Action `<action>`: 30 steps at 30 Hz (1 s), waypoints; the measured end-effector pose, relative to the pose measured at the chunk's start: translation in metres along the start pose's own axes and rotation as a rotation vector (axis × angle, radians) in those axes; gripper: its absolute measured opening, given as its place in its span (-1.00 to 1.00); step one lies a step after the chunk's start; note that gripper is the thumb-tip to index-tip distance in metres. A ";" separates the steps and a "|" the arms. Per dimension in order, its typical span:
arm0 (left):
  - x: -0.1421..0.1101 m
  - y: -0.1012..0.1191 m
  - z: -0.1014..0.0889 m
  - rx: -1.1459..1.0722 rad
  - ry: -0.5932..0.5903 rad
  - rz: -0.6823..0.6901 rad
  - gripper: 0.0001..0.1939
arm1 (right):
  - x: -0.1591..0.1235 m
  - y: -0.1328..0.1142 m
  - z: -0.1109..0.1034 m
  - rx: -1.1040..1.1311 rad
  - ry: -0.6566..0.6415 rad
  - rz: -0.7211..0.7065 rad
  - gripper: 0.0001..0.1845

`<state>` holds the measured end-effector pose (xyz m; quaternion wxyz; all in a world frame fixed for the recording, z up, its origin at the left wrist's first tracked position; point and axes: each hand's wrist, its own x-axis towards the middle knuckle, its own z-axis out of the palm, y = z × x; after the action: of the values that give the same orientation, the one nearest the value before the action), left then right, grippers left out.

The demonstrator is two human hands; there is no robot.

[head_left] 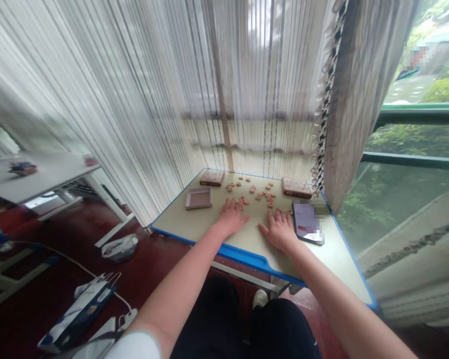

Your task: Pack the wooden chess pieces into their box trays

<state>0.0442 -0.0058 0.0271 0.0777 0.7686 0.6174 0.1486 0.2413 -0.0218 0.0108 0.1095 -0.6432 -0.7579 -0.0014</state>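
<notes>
Both my hands lie palm down on the cream table with its blue edge. My left hand has its fingers spread, the tips close to a few small round wooden pieces. To the right, my right hand also rests flat with fingers apart, beside a tablet or large phone. Neither hand holds anything. More wooden pieces are scattered over the far middle of the table; their markings are too small to read. A shallow open box tray sits left of my left hand.
Two flat brown boxes stand at the back, a left box and a right box. A striped curtain hangs behind the table. On the floor at left are a plastic bag and a long box with cables.
</notes>
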 end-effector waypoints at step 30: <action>0.026 -0.014 0.019 -0.084 0.098 0.116 -0.28 | 0.033 -0.035 0.007 0.055 0.210 0.258 -0.10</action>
<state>0.0425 0.0237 0.0081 0.0709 0.7908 0.5683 0.2159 0.2012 0.0051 0.0144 0.2052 -0.7280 -0.6533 -0.0337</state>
